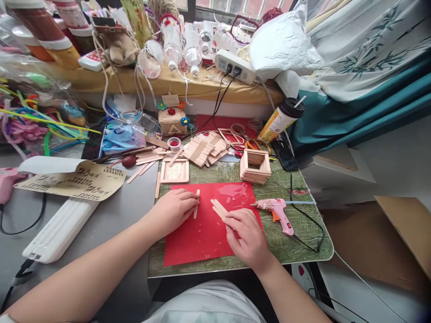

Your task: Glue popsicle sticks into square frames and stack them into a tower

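Single stick (196, 211) and small fan of sticks (218, 208) over the red sheet (188, 246)

My left hand (177, 208) is at the left part of the red sheet, its fingers bent and close together, their tips touching the single stick. My thumb is hidden on that side, so I cannot tell whether I am pinching the wood or only pressing it. My right hand (245, 233) is over the right part of the sheet, thumb and forefinger nearly closed on the near end of the small fan of sticks, which points away from me and to the left. The two hands are apart, with bare red between them.

Just right of the sheet, the pink glue gun (278, 208) lies on the green mat (296, 184), its nozzle towards the sheet. Beyond the sheet's far right corner sits an open box of stacked sticks (256, 176). Just beyond its far left corner lies a square stick panel (175, 172), and past the middle of its far edge are banded bundles of sticks (198, 151). Left of the sheet, well apart, is the printed abrasive paper (97, 181).
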`<state>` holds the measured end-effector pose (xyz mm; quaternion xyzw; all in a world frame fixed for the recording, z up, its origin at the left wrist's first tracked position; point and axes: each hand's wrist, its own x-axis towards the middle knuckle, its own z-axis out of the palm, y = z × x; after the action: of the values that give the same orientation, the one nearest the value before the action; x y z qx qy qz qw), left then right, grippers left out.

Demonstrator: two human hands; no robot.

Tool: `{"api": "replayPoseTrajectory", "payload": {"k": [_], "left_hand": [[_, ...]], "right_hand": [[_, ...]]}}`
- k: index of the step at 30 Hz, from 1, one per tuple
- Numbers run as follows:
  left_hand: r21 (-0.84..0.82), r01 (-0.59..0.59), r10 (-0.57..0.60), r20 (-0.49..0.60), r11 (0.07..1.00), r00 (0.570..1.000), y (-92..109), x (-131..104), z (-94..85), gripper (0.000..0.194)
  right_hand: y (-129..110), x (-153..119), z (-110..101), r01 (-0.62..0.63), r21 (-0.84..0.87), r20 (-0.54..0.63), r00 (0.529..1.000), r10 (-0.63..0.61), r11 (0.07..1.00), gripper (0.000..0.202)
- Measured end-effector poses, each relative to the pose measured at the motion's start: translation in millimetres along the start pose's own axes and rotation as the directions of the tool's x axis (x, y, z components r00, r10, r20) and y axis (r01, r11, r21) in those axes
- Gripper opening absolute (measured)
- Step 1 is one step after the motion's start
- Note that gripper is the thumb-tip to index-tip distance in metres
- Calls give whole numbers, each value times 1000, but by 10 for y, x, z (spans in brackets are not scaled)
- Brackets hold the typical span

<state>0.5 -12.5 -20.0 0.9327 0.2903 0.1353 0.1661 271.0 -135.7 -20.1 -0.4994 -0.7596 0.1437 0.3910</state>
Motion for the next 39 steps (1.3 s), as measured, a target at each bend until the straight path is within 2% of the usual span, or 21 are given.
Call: {"api": "replayPoseTrajectory", "payload": {"k": [1,3,5,7,9,12,14,17,19,21,23,25,27,30,33,37,39], "left_hand": [[-12,-7,7,-9,1000,1000,-41,7,5,27],[-37,-13,12,-23,999,1000,-116,16,23,26],[-76,-31,27,-49,997,998,-171,18,48,27],[-76,-43,41,-37,996,999,-199,10,69,29],[-56,-47,46,-14,997,999,-201,-11,80,30],[-20,-50,50,4,999,999,-175,-60,79,32],[-7,-59,59,19,998,998,-152,-97,72,36],[-15,-64,64,36,998,997,-122,-144,61,42],[-25,-62,63,34,998,997,-106,-166,56,41],[-27,-62,62,23,998,998,-90,-184,54,39],[-19,-69,70,14,997,997,-71,-199,54,38],[-5,-87,87,10,996,996,-52,-211,53,38],[11,-103,103,9,995,995,-35,-221,48,37],[29,-113,113,1,993,994,-19,-231,36,35],[28,-115,116,-6,993,993,0,-232,25,31],[14,-82,82,11,997,997,55,-214,11,28],[18,-61,60,32,998,998,86,-203,3,29]], "right_hand": [[18,-61,-113,-5,-14,-50,999,4,1000,42],[117,-217,-372,-99,-99,-206,975,77,990,39],[295,-397,-624,-311,-189,-410,887,213,931,27],[509,-570,-821,-557,-215,-482,775,409,802,34],[703,-691,-939,-694,-225,-399,706,585,684,51],[874,-692,-1012,-761,-259,-283,648,707,595,59],[905,-584,-1043,-793,-273,-221,603,767,545,54],[883,-396,-1107,-797,-313,-21,550,835,517,30],[852,-330,-1146,-783,-335,41,543,839,524,20],[809,-324,-1162,-806,-259,13,549,836,533,22],[743,-346,-1139,-838,-30,-14,545,839,544,34],[650,-351,-1070,-820,223,-21,537,843,528,52],[542,-305,-956,-784,363,-11,537,843,504,61],[406,-118,-725,-762,439,72,558,827,476,58],[337,178,-480,-768,427,158,583,797,478,55],[375,579,-200,-738,436,273,654,705,516,47],[451,708,-86,-726,441,310,675,670,528,45]]}}
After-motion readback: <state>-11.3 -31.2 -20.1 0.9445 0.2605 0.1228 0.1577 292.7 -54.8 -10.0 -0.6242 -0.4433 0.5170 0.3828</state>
